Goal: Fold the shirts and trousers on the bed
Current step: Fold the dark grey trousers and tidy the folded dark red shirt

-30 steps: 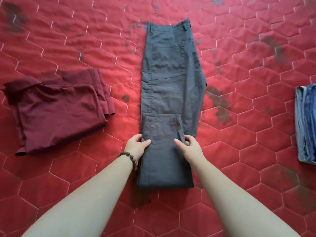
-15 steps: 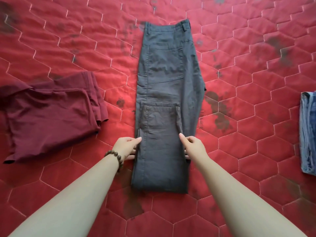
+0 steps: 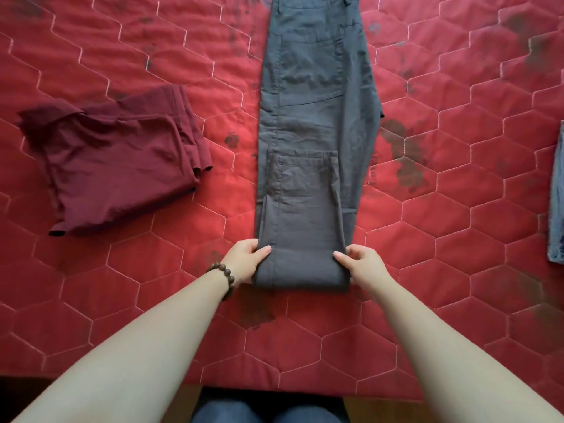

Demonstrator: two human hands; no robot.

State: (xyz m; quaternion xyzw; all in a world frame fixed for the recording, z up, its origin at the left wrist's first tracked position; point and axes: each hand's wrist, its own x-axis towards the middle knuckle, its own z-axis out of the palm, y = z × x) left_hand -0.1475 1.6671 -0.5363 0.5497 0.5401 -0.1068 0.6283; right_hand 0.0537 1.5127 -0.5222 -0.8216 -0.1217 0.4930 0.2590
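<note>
My left hand (image 3: 245,260) grips the left edge of the grey trousers (image 3: 317,123) near their folded end, thumb lying on top of the cloth, fingers tucked under. My right hand (image 3: 361,264) grips the right edge the same way. The trousers run straight from 6 o'clock toward 12 down the middle of the bed (image 3: 457,209), the leg ends doubled back over themselves, the fold edge lying just ahead of my wrists and the waistband at the top edge of the view. The folded maroon shirt (image 3: 116,166) lies at 9 o'clock, well apart from the trousers, with bare quilt between. At 3 o'clock blue denim (image 3: 557,193) shows at the frame edge, also well apart. The bed's near edge sits close to my knees (image 3: 268,415) at 6 o'clock. A bead bracelet (image 3: 227,274) circles my left wrist.
</note>
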